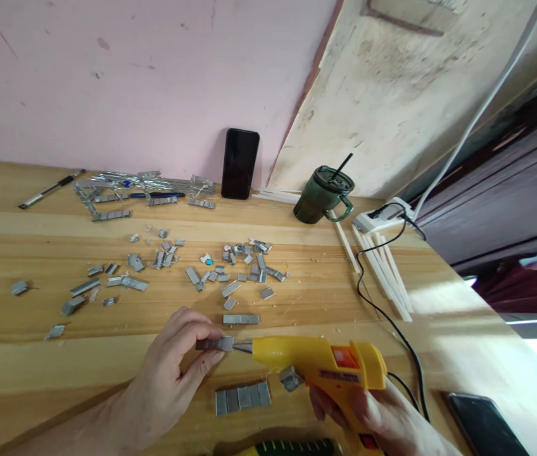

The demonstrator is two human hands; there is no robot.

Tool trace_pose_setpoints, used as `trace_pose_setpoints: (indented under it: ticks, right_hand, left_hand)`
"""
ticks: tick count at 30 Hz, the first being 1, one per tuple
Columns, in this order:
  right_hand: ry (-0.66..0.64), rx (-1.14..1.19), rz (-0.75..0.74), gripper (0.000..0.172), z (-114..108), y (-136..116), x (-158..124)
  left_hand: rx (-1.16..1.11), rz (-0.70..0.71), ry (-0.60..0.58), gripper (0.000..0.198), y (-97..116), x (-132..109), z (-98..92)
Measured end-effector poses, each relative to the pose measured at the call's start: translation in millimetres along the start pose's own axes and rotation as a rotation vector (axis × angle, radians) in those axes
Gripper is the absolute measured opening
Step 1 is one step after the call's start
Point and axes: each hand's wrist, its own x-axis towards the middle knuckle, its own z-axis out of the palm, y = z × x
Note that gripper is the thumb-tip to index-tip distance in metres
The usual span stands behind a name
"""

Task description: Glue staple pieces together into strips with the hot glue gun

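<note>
Head view, left hand: thumb and fingers pinched together on a short grey strip.
Right hand: wrapped round the grip of a yellow glue gun.
Nozzle: pointing left, right at the strip's end; whether they touch I cannot tell.
Strip's place: over the near part of the wooden table, well away from its far edge.
Neighbours: a segmented grey block nearer the near edge, a flat segmented bar just beyond the strip.
Loose metal pieces: scattered across the middle and left of the table.
Far edge: pen towards the left corner, then an upright phone leaning on the wall, and a dark green mug.
Far right corner: power strip, with white sticks lying before it.
</note>
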Motion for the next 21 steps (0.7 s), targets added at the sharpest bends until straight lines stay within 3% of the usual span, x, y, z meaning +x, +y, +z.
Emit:
trace_pose_setpoints:
  ticks: [13,21]
  right_hand:
    - [-0.042,-0.046,0.009,0.061,-2.2,2.4,-0.7]
    - [0.043,-0.042,0.053,0.063,-0.8,0.6,-3.1]
  left_hand:
    - [0.024,0.019,0.016,0.014,1.3,2.2,-0.4]
    - [0.010,0.021,-0.015,0.015,1.2,0.6,-1.3]
